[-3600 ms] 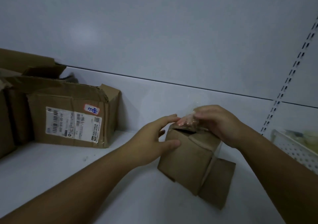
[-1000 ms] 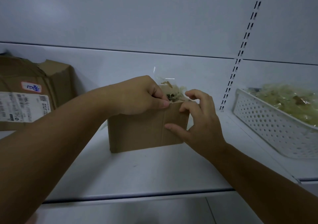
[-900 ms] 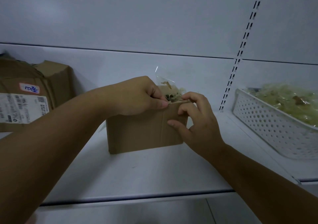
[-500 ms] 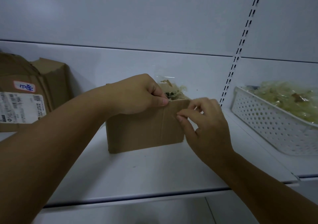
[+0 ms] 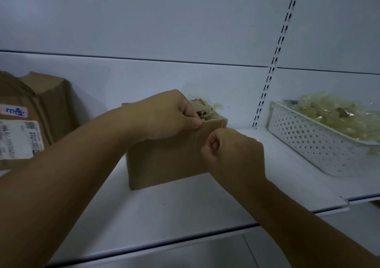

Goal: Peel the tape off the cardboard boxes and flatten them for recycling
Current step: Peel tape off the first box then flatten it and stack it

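Head view — left hand (image 5: 164,115) fingers grasping box (image 5: 164,165), right hand (image 5: 234,152) pinching barely-visible tape (image 5: 196,146)

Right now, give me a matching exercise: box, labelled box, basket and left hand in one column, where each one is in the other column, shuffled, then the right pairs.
1 box
2 labelled box
3 basket
4 left hand

A far right of the shelf, full of a yellowish crumpled heap
B pinching the middle box's top edge
C far left, cut off by the frame edge
D middle of the shelf

Pairs: 1-D, 2-C, 3-A, 4-B
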Action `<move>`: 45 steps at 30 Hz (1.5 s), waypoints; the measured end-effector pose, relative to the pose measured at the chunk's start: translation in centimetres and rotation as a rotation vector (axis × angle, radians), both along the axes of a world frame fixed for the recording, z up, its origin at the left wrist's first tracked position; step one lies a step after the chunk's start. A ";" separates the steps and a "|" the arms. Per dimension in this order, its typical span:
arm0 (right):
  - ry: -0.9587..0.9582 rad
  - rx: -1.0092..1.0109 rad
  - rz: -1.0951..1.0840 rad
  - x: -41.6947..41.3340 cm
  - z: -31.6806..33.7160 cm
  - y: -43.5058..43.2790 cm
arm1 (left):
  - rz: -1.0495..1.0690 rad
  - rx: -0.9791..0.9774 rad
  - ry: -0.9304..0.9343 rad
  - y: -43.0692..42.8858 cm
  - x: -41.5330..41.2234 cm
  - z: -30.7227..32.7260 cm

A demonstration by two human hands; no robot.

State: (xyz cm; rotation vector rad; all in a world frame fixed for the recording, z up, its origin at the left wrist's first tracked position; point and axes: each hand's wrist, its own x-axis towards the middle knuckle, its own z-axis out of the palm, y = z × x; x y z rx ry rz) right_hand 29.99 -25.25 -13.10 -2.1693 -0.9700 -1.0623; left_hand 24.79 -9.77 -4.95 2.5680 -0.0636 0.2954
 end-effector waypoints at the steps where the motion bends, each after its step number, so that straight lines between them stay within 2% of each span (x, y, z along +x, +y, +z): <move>1: -0.024 -0.021 0.038 0.2 0.1 -0.2 | -0.005 0.019 -0.010 0.0 0.0 -0.1; 6: -0.061 -0.247 0.193 1.2 2.4 -2.0 | -0.014 0.137 -0.036 -0.2 0.0 -0.2; 9: 0.055 -0.316 0.266 2.2 4.9 -3.5 | -0.027 0.205 -0.048 -0.2 -0.1 -0.2; 13: 0.317 -0.054 0.333 4.2 7.8 -4.9 | -0.006 0.412 -0.203 -0.4 -0.6 -0.6; 16: 0.404 -0.022 0.419 4.8 8.2 -4.4 | -0.059 0.545 -0.379 -0.4 -1.4 -1.1; 21: 0.574 0.101 0.621 4.6 7.3 -3.3 | -0.202 0.501 -0.281 0.1 -2.1 -0.5; 24: 0.567 0.142 0.678 4.2 7.2 -3.1 | -0.236 0.464 -0.229 0.3 -2.6 0.0; 26: 0.570 0.174 0.688 4.0 7.1 -2.7 | -0.243 0.481 -0.288 0.5 -3.2 0.3; 28: 0.661 0.261 0.702 3.4 6.8 -2.0 | -0.168 0.581 -0.367 0.5 -3.5 0.4; 29: 0.711 0.305 0.692 3.0 6.5 -1.4 | -0.063 0.588 -0.389 0.2 -3.8 0.1; 30: 0.746 0.336 0.671 2.5 6.3 -0.9 | 0.044 0.528 -0.396 -0.2 -4.0 -0.5; 33: 0.876 0.364 0.652 1.7 6.5 0.1 | 0.168 0.005 -0.338 -3.2 -5.2 -3.0; 34: 0.950 0.350 0.663 1.6 7.0 0.1 | 0.200 -0.116 -0.345 -4.2 -5.3 -3.8; 36: 1.008 0.238 0.650 1.7 8.4 -0.1 | 0.259 -0.133 -0.433 -5.2 -5.1 -5.3; 38: 0.885 0.114 0.586 2.0 9.6 -0.1 | 0.299 -0.024 -0.508 -5.0 -4.5 -5.8; 40: 0.758 0.080 0.557 2.3 9.9 0.3 | 0.303 -0.060 -0.506 -4.4 -4.3 -5.6; 43: 0.810 0.134 0.584 3.0 9.5 1.6 | 0.189 -0.125 -0.401 -2.7 -5.1 -4.8; 45: 0.957 0.315 0.616 4.0 9.6 2.1 | 0.112 -0.158 -0.323 -1.0 -6.2 -4.2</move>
